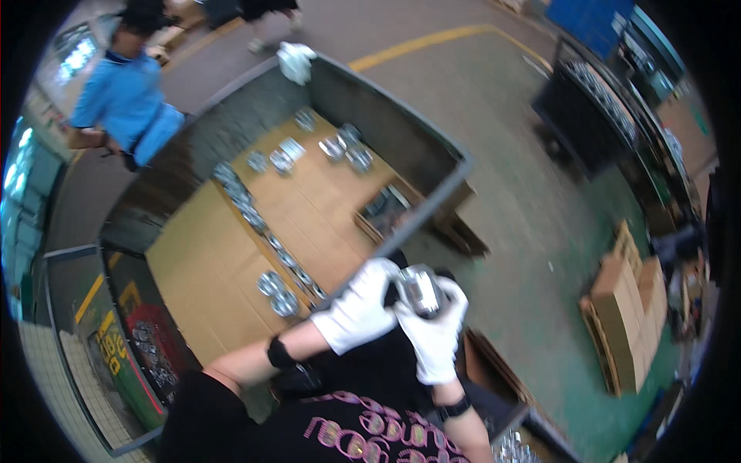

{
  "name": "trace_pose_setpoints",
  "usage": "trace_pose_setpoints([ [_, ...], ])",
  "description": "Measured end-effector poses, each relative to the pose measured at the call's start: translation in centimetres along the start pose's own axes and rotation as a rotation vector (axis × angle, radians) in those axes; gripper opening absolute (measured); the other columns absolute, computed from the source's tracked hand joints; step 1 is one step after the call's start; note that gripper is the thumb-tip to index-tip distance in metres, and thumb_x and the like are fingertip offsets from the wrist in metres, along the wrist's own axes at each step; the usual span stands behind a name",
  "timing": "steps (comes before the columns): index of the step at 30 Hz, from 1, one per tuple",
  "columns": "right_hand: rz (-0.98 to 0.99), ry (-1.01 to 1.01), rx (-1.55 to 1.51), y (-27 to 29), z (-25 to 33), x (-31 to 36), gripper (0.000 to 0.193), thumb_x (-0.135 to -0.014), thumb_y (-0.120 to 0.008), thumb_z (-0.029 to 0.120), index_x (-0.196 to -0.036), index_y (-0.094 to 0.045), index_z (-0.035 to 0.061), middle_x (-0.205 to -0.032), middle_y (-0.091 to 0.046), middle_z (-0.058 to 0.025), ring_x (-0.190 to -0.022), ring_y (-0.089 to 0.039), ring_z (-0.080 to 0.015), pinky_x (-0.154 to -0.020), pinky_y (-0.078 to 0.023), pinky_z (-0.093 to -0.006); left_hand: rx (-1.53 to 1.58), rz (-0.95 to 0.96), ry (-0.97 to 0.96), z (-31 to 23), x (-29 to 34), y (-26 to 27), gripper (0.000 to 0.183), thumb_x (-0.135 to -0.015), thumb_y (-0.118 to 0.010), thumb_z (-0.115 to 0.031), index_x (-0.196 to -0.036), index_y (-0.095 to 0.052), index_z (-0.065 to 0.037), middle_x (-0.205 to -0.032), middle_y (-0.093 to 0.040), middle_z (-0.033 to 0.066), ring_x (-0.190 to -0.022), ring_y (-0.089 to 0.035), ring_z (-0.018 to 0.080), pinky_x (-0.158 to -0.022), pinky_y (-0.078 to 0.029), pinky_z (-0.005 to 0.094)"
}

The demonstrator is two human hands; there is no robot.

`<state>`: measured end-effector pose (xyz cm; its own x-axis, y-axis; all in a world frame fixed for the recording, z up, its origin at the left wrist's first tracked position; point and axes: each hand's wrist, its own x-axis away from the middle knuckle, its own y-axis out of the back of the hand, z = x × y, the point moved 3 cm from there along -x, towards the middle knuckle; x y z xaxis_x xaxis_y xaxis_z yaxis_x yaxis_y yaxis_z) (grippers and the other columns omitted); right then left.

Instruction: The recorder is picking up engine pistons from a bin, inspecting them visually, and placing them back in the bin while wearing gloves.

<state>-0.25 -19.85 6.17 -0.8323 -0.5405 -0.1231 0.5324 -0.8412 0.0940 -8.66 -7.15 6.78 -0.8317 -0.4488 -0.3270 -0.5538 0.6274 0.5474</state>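
Clamped on the part (421, 293), left hand (369, 302) and right hand (434, 328) are holding it by the near edge of the bin (429, 202), probably stiff, heavy, slippery, best grasped around its sides.

Rounded pink lettering (363, 424), edged with what look like chains, is printed in rows across the black shirt (204, 420) worn by the person. Yellow characters (114, 349) are marked on a green panel (144, 405) at the left, too blurred to be read. On the small white card (292, 148), no print can be made out.
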Motion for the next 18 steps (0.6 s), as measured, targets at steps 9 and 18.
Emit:
trace_pose_setpoints([
  [9,-0.094,0.066,0.083,0.5,-4.1,-1.0,0.073,-0.059,-0.082,0.001,-0.118,-0.041,0.0092,-0.109,-0.049,-0.0105,-0.098,-0.055,-0.0204,-0.084,-0.050,-0.0343,0.065,-0.063,0.042,1.9,0.5,-0.9,0.039,-0.073,-0.060,0.003,-0.110,-0.052,-0.002,-0.115,-0.051,0.0197,-0.113,-0.051,0.0367,-0.098,-0.042,0.0395],
  [18,0.034,0.019,-0.277,1.3,-10.0,-2.7,0.075,-0.062,-0.081,-0.001,-0.121,-0.036,0.0087,-0.115,-0.052,-0.0154,-0.103,-0.058,-0.0238,-0.086,-0.053,-0.0379,0.095,0.025,0.194,1.2,0.2,0.8,0.034,-0.097,-0.050,-0.027,-0.118,-0.055,-0.001,-0.117,-0.053,0.0173,-0.110,-0.054,0.0318,-0.097,-0.043,0.0373],
])
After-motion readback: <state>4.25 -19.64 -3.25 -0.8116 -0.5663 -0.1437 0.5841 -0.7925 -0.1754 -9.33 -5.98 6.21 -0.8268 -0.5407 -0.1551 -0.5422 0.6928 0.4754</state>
